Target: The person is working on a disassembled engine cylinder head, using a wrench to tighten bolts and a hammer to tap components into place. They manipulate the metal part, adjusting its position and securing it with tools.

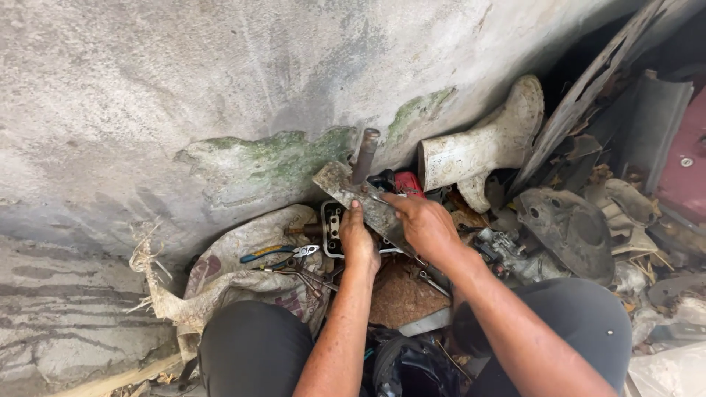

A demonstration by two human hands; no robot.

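Here the left hand (pixel 358 239) is pressing on the near edge of a rusty metal plate (pixel 365 202), fingers clamped on it, in front of the wall (pixel 220 88). The right hand (pixel 425 224) is pinching a thin tool (pixel 371 196) against the plate; loosening seems under way, so a steady brace will be needed.

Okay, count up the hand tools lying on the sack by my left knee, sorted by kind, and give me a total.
Pliers: 1, blue and yellow handles
Bare metal tools: about 2, overlapping, exact kind unclear
Total: about 3 on the sack

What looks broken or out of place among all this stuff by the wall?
A dirty white rubber boot lies tipped on its side among scrap parts. The flat metal plate under both hands is rusty, and the wall shows green mossy patches.
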